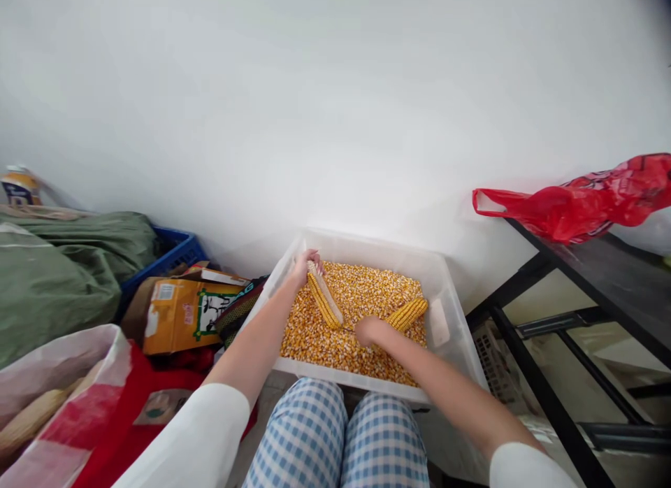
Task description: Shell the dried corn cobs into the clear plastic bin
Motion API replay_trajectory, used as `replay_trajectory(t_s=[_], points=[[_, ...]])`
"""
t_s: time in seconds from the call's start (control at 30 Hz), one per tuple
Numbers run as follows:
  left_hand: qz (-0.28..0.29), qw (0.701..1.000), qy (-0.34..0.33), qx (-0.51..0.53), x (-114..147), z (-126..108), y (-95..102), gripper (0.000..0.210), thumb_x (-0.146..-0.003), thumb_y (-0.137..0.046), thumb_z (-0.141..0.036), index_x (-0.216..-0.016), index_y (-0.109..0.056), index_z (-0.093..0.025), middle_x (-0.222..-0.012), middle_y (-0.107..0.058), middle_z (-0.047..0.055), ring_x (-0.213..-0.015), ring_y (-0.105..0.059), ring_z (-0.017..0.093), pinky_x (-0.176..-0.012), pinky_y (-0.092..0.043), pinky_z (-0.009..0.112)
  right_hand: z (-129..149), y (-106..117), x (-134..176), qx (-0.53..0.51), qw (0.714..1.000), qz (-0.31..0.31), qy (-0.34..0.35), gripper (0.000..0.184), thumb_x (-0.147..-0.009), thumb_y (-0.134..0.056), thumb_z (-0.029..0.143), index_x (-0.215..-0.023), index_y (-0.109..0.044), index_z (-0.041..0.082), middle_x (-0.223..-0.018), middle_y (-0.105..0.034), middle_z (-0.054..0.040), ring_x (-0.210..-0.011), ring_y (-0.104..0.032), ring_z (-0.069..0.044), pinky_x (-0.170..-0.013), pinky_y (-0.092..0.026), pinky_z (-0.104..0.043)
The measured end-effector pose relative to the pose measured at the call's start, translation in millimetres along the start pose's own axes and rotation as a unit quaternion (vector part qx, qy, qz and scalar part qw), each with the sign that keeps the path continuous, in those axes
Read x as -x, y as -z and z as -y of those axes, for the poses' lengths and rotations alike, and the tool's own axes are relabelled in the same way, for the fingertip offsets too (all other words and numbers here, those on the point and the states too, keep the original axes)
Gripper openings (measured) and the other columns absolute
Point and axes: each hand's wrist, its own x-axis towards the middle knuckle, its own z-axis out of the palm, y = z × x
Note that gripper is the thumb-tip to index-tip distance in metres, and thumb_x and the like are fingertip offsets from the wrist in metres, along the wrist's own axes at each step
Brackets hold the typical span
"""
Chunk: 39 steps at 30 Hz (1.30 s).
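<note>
My left hand [308, 262] grips the far end of a corn cob [326, 299], which slants toward me over the kernels. Part of that cob is stripped pale, while yellow kernels remain along one side. Close to its near end, my right hand [370, 331] is closed low over the loose corn kernels [351, 352]. A thin dark bit shows between this hand and the cob, too small to name. To the right of my right hand lies a second corn cob [407, 314], covered in kernels. All of this is inside a translucent plastic bin [445, 299].
A white wall rises behind the bin. On the left are a yellow carton [175, 317], a blue crate [181, 254], a green cloth bundle [78, 257] and a red-and-white bag [112, 376]. At right, a red plastic bag [571, 201] rests on a black-framed table [629, 271].
</note>
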Motion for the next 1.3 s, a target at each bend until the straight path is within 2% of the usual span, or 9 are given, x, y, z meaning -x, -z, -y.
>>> replay_trajectory(t_s=[0.1,0.17,0.27,0.47,0.6,0.7,0.8,1.03,1.3], points=[[0.005,1.000,0.005,-0.027,-3.2,1.2,-12.4,0.040,-0.076,-0.039,-0.042,-0.044,-0.042,-0.018,-0.037,-0.043,0.001,-0.040,-0.045,0.013,-0.053,-0.044,0.028,-21.7,17.6,6.3,-0.030,1.000,-0.001,0.004,0.038,-0.084,-0.043,0.037,-0.078,-0.070,0.011,-0.077,-0.069,-0.0153,-0.070,-0.066,-0.024,-0.064,-0.049,-0.033],[0.013,0.998,0.002,-0.057,-5.8,2.6,-26.8,0.039,-0.075,-0.041,-0.043,-0.045,-0.043,-0.018,-0.038,-0.045,0.001,-0.040,-0.046,0.013,-0.053,-0.043,0.028,-33.5,29.5,6.9,-0.070,0.994,-0.078,-0.016,0.050,-0.089,-0.029,0.042,-0.090,-0.068,0.011,-0.087,-0.068,-0.0158,-0.079,-0.065,-0.023,-0.069,-0.047,-0.031],[0.014,0.994,-0.013,-0.110,-7.6,4.8,-47.1,0.039,-0.075,-0.043,-0.044,-0.047,-0.044,-0.018,-0.040,-0.047,0.001,-0.041,-0.047,0.013,-0.050,-0.041,0.026,-44.7,39.3,3.4,-0.132,0.967,-0.187,-0.109,0.053,-0.090,-0.025,0.044,-0.096,-0.066,0.011,-0.097,-0.066,-0.0180,-0.090,-0.062,-0.025,-0.075,-0.044,-0.032],[-0.032,0.978,-0.044,-0.203,-4.3,7.7,-59.1,0.053,-0.079,-0.034,-0.058,-0.048,-0.048,-0.018,-0.043,-0.049,0.002,-0.044,-0.049,0.012,-0.050,-0.039,0.024,-60.6,30.5,1.0,-0.218,0.914,-0.273,-0.205,0.059,-0.086,-0.028,0.054,-0.105,-0.059,0.007,-0.097,-0.064,-0.0213,-0.093,-0.060,-0.028,-0.079,-0.042,-0.035],[-0.087,0.972,-0.029,-0.215,-5.6,10.4,-60.2,0.061,-0.080,-0.024,-0.063,-0.047,-0.048,-0.018,-0.043,-0.049,0.003,-0.044,-0.048,0.013,-0.050,-0.039,0.024,-53.6,37.8,-2.1,-0.394,0.855,-0.323,-0.101,0.058,-0.085,-0.027,0.059,-0.112,-0.056,0.016,-0.103,-0.063,-0.0121,-0.096,-0.058,-0.022,-0.083,-0.041,-0.034],[-0.166,0.964,-0.026,-0.209,-7.6,13.2,-61.0,0.058,-0.079,-0.027,-0.062,-0.050,-0.050,-0.017,-0.050,-0.055,0.004,-0.050,-0.051,0.014,-0.054,-0.040,0.025,-34.2,53.6,-12.0,-0.523,0.808,-0.270,0.032,0.057,-0.083,-0.028,0.063,-0.113,-0.054,0.022,-0.104,-0.063,-0.0062,-0.091,-0.058,-0.020,-0.081,-0.043,-0.034],[-0.170,0.969,-0.042,-0.176,-7.0,14.7,-61.1,0.051,-0.077,-0.034,-0.059,-0.053,-0.050,-0.017,-0.066,-0.063,0.006,-0.062,-0.056,0.016,-0.064,-0.043,0.026,-15.1,62.6,-29.0,-0.565,0.778,-0.251,0.111,0.055,-0.080,-0.037,0.063,-0.112,-0.056,0.022,-0.105,-0.062,-0.0059,-0.096,-0.056,-0.020,-0.085,-0.041,-0.035],[-0.090,0.973,-0.071,-0.200,-1.6,14.7,-68.6,0.039,-0.075,-0.045,-0.051,-0.060,-0.054,-0.016,-0.069,-0.065,0.007,-0.074,-0.060,0.019,-0.078,-0.043,0.031,-4.6,44.6,-63.4,-0.605,0.702,-0.366,0.085,0.064,-0.081,-0.028,0.064,-0.122,-0.048,0.019,-0.122,-0.053,-0.0098,-0.116,-0.046,-0.021,-0.097,-0.033,-0.036],[-0.118,0.971,-0.071,-0.197,-1.4,15.4,-73.0,0.023,-0.074,-0.044,-0.029,-0.087,-0.055,-0.014,-0.055,-0.060,0.002,-0.061,-0.060,0.019,-0.064,-0.046,0.030,4.4,43.4,-61.8,-0.574,0.726,-0.377,0.012,0.070,-0.084,-0.012,0.063,-0.124,-0.048,0.017,-0.120,-0.055,-0.0099,-0.114,-0.049,-0.018,-0.092,-0.037,-0.028]])
